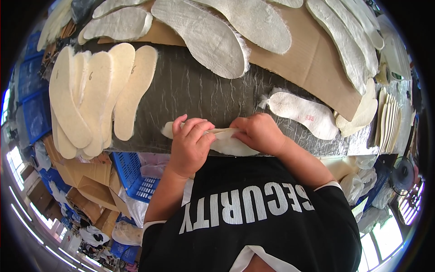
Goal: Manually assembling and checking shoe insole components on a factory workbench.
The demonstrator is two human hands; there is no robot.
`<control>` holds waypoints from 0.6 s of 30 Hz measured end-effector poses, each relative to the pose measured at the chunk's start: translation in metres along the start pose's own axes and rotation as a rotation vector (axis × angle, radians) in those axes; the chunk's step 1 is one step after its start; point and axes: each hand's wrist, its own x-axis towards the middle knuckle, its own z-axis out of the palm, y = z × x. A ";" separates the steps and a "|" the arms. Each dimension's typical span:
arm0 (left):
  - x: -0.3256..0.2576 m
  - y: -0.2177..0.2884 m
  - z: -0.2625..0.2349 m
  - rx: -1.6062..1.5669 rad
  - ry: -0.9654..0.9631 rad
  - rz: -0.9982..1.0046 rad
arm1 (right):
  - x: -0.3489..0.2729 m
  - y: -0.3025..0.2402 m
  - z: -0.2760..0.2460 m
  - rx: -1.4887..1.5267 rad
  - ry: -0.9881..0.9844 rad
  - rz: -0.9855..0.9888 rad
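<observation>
At the table's near edge, both of my hands work on a cream-white fleecy insole (234, 147), its sole-shaped outline partly covered by my fingers. My left hand (192, 141) is closed on its left part, thumb and fingertips pressed to the upper rim. My right hand (259, 134) pinches the rim further right between thumb and curled fingers. A thin beige edge shows between the two hands, along the top of the piece. To the right of my right hand lies a white fluffy insole (303, 112) with a small red stamp.
Overlapping beige insoles (97, 99) lie at the left of the dark, wrinkled table top (199, 86). Larger whitish insoles (204, 38) rest on a cardboard sheet (299, 63) at the back. A row of insoles (389, 120) stands at the right. Below left is a blue basket (131, 174).
</observation>
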 end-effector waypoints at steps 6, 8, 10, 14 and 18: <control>0.000 -0.003 0.001 0.011 0.005 0.064 | -0.001 -0.003 0.005 -0.007 0.028 0.091; 0.000 -0.004 0.001 0.018 -0.007 0.086 | 0.000 -0.003 0.006 0.004 0.025 0.099; 0.000 -0.004 0.001 0.018 -0.009 0.097 | -0.001 -0.003 0.006 0.008 0.039 0.112; 0.004 0.001 -0.002 -0.060 -0.039 0.010 | -0.001 -0.003 0.006 -0.006 0.011 0.121; 0.009 0.004 -0.002 -0.079 -0.078 -0.100 | -0.001 -0.004 0.007 -0.011 -0.008 0.110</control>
